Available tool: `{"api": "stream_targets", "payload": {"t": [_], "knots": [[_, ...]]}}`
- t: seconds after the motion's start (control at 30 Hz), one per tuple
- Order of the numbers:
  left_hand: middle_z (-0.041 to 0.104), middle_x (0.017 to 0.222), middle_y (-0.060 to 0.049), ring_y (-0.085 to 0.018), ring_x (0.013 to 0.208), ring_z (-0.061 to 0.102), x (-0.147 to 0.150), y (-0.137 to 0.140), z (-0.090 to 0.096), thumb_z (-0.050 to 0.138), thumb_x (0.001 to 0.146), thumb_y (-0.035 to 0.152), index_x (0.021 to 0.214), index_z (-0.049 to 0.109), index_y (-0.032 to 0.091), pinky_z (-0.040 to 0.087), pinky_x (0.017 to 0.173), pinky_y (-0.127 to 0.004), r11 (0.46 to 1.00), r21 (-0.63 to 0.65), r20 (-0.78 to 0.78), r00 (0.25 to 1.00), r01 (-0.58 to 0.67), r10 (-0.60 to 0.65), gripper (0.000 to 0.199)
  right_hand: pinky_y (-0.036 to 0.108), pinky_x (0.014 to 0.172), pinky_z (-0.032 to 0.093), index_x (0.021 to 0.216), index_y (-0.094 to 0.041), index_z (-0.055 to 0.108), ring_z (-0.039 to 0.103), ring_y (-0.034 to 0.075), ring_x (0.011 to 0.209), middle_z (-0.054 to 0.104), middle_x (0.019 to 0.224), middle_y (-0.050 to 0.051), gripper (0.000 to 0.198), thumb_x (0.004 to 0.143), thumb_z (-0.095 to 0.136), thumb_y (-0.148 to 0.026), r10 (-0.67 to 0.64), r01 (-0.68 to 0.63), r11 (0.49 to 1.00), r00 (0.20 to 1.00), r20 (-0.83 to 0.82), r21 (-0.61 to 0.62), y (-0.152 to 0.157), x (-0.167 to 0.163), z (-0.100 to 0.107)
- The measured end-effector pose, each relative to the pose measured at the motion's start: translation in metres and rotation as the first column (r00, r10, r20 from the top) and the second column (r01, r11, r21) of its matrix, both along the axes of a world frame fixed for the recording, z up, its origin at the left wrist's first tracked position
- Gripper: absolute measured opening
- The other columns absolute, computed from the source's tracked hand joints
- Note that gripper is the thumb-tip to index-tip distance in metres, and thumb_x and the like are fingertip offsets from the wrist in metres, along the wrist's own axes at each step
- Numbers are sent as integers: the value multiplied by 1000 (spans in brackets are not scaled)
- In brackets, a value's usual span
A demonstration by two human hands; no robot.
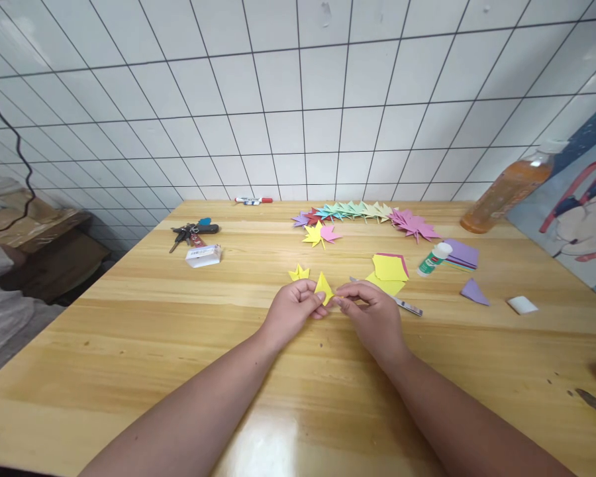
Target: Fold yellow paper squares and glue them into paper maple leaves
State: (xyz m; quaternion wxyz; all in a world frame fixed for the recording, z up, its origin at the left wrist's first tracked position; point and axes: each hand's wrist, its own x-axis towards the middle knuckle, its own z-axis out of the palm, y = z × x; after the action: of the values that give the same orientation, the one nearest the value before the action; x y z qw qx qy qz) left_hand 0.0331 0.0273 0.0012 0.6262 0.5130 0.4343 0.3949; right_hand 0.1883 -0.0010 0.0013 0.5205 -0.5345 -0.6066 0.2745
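Note:
A folded yellow paper piece [322, 286] with a pointed top is held between both hands just above the wooden table. My left hand [294, 306] pinches its left side, thumb in front. At its lower right, my right hand [372, 310] has thumb and fingertips closed on a corner of the same paper. Just behind my left hand lies another folded yellow piece [298, 272]. Beyond my right hand are yellow paper sheets [390, 267] over a magenta one, and a slim craft knife [410, 308] lies partly hidden by that hand.
Colourful folded paper leaves [350, 211] line the back, with a yellow leaf [320, 234] before them. A glue stick [434, 259], purple paper stack [461, 254], purple triangle [475, 292], white block [522, 305] and bottle [511, 189] stand right. Keys [195, 232], small box [203, 256] and marker [253, 200] lie left.

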Motion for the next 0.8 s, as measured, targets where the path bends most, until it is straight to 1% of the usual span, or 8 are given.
{"api": "stream_targets", "payload": {"t": [0.07, 0.13, 0.2, 0.37, 0.47, 0.57, 0.67, 0.8], "knots": [[63, 58, 1, -10, 55, 60, 0, 0, -1, 68, 70, 37, 79, 60, 14, 47, 56, -20, 1000, -3, 11, 1000, 2, -2, 26, 27, 64, 51, 73, -22, 68, 61, 16, 72, 67, 79, 2, 5, 73, 63, -21, 29, -30, 999, 998, 51, 14, 0, 0, 1], [62, 57, 1, -10, 55, 60, 0, 1, -1, 68, 70, 36, 80, 60, 13, 47, 56, -20, 1000, -11, 16, 1000, 6, -6, 26, 25, 56, 51, 82, -22, 68, 60, 14, 67, 66, 86, 3, 11, 72, 63, -21, 55, -55, 998, 996, 63, -12, 1, -1, 0], [63, 58, 0, -10, 55, 59, 0, 1, -1, 68, 70, 36, 80, 60, 13, 47, 56, -20, 1000, -16, 13, 1000, 13, -13, 26, 24, 53, 50, 86, -22, 68, 60, 14, 67, 65, 89, 4, 15, 72, 63, -20, 50, -49, 999, 996, 70, -18, 1, 0, -1], [65, 66, -2, -11, 59, 61, 0, 0, 0, 69, 69, 35, 81, 60, 13, 47, 58, -21, 999, -11, 34, 998, 47, -46, 27, 28, 68, 51, 72, -21, 67, 60, 17, 80, 66, 81, 4, 5, 73, 62, -18, 28, -35, 997, 995, 98, 65, 4, 1, -5], [67, 72, -2, -11, 65, 62, 2, -2, 1, 73, 65, 31, 82, 60, 13, 46, 61, -20, 997, -13, 84, 994, 70, -69, 28, 27, 61, 50, 75, -21, 66, 59, 15, 70, 65, 82, 3, 4, 73, 62, -21, 5, -9, 1000, 992, 130, 28, 4, 2, -6], [67, 70, -1, -11, 63, 61, 4, -3, 2, 75, 62, 28, 80, 60, 13, 45, 62, -20, 999, -13, 85, 995, 48, -47, 28, 25, 52, 47, 79, -21, 65, 56, 13, 61, 64, 80, 3, 7, 73, 62, -24, -13, 15, 1000, 985, 173, -14, 3, 2, -5], [67, 65, -1, -10, 60, 61, 4, -3, 2, 74, 63, 28, 81, 61, 13, 46, 61, -21, 1000, -9, 65, 997, 28, -28, 27, 24, 51, 46, 76, -20, 63, 56, 13, 60, 62, 76, 2, 6, 72, 62, -24, -7, 13, 999, 985, 172, -29, 2, 1, -3], [67, 65, -1, -11, 59, 61, 3, -2, 1, 74, 63, 27, 82, 61, 13, 46, 61, -22, 1000, -16, 72, 997, 25, -23, 27, 24, 54, 47, 76, -21, 64, 59, 14, 64, 64, 76, 1, 6, 72, 59, -21, 49, -40, 996, 992, 118, -82, 2, 0, -3]]}}
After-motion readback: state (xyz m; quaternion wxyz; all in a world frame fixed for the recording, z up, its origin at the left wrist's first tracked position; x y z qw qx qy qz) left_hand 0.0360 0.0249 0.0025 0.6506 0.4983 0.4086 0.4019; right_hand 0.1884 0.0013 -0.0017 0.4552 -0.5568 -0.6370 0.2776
